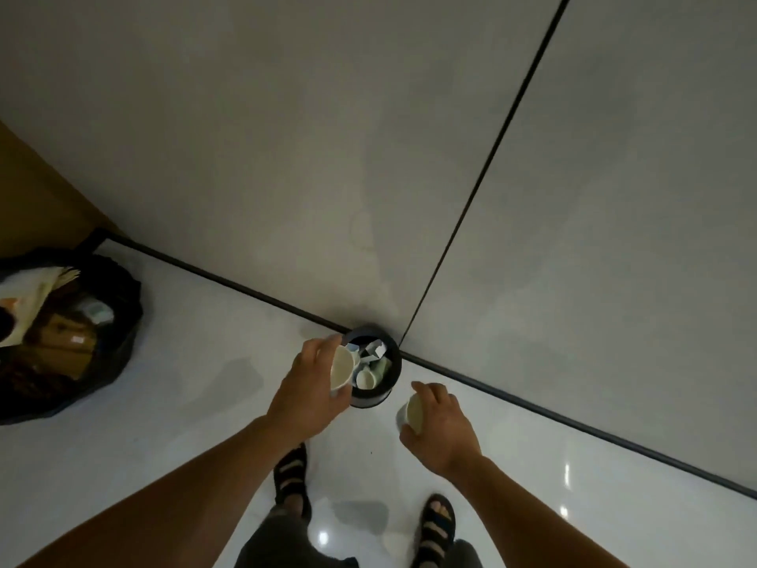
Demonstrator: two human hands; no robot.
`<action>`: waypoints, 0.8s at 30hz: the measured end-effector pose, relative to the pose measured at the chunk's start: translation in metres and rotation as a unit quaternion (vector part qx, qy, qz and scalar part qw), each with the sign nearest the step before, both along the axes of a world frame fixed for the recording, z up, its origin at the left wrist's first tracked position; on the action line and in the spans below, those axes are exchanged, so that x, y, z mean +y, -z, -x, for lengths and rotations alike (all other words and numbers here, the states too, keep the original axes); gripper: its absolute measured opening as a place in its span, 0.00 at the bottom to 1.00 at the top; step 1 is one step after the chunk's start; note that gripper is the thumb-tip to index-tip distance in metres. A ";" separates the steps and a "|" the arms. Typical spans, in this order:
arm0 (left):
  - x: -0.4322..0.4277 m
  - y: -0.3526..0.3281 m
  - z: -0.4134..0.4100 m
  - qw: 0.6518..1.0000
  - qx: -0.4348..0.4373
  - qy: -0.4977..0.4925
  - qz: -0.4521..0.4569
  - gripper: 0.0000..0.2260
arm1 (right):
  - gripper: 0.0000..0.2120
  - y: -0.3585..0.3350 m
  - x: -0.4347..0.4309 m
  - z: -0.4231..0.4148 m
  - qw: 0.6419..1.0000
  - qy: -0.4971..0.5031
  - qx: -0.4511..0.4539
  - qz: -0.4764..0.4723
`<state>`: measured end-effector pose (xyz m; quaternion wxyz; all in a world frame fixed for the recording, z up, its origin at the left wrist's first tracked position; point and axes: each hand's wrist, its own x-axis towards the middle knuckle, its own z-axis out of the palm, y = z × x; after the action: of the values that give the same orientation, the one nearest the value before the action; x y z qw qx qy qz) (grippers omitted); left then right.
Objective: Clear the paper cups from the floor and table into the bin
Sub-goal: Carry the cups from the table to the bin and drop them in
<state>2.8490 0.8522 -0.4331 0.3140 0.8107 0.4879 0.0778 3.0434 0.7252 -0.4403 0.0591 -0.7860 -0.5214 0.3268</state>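
Your arms [184,485] stuck out above your sandals [291,473]. On the left sat a black bag [123,321] of rubbish. Your left hand [305,387] held a paper cup [342,366] over the edge of the small black bin [368,401]. Your right hand [444,428] held another cup [411,412] beside the bin.

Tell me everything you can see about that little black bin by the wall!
The bin is small, round and dark, seemingly plastic. It stands upright on the shiny white floor, right against the wall. It is open-topped and nearly full of pale paper cups and paper scraps. The left hand holds another cup over its rim; whether they touch is unclear.
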 end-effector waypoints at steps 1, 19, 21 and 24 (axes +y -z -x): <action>0.017 0.013 0.000 1.000 0.007 0.021 0.009 0.35 | 0.35 0.012 0.008 0.006 1.000 0.021 0.006 0.004; 0.156 0.420 -0.070 0.972 0.047 0.220 -0.066 0.32 | 0.34 0.419 0.132 0.030 0.982 0.179 0.010 -0.056; 0.156 0.445 -0.072 0.970 0.048 0.225 -0.074 0.32 | 0.34 0.441 0.136 0.029 0.984 0.168 0.003 -0.055; 0.152 0.472 -0.073 0.963 0.085 0.245 -0.068 0.32 | 0.31 0.455 0.139 0.022 0.985 0.148 -0.021 -0.084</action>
<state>2.9222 1.0038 -0.9047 0.2248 0.9286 0.2929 -0.0371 3.0211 0.8644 -0.8955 0.1619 -0.8533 -0.4263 0.2527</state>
